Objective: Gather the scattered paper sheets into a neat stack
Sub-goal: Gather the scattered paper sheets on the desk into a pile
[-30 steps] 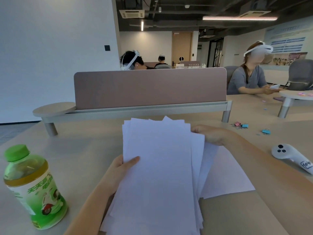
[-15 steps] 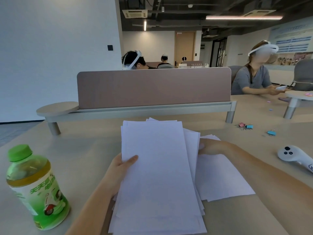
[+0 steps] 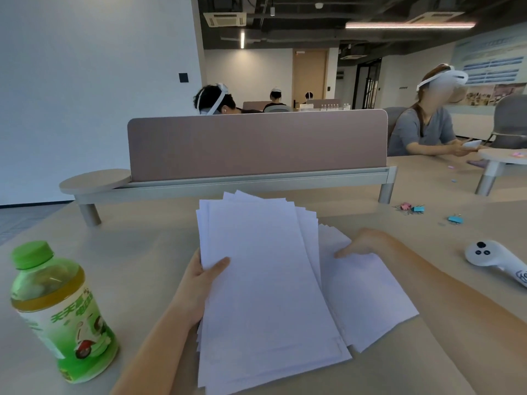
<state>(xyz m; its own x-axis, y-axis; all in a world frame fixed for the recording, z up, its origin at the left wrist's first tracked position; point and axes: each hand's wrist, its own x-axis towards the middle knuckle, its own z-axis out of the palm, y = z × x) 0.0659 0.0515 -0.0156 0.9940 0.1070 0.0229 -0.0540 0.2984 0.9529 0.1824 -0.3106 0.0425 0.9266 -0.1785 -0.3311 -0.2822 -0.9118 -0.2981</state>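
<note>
At desk centre: my left hand (image 3: 199, 283) pinches the fanned paper stack (image 3: 265, 295), my right hand (image 3: 362, 243) lies flat on loose sheets (image 3: 368, 297); risk, judged: uneven edges sliding apart.

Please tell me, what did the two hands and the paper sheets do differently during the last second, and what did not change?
The right hand drew back from the far edge of the held stack, toward the person and to the right, onto the loose sheets on the table. The stack's far edges now fan out more. The left hand keeps its grip on the stack's left edge. The bottle, controller and binder clips stayed put.
</note>
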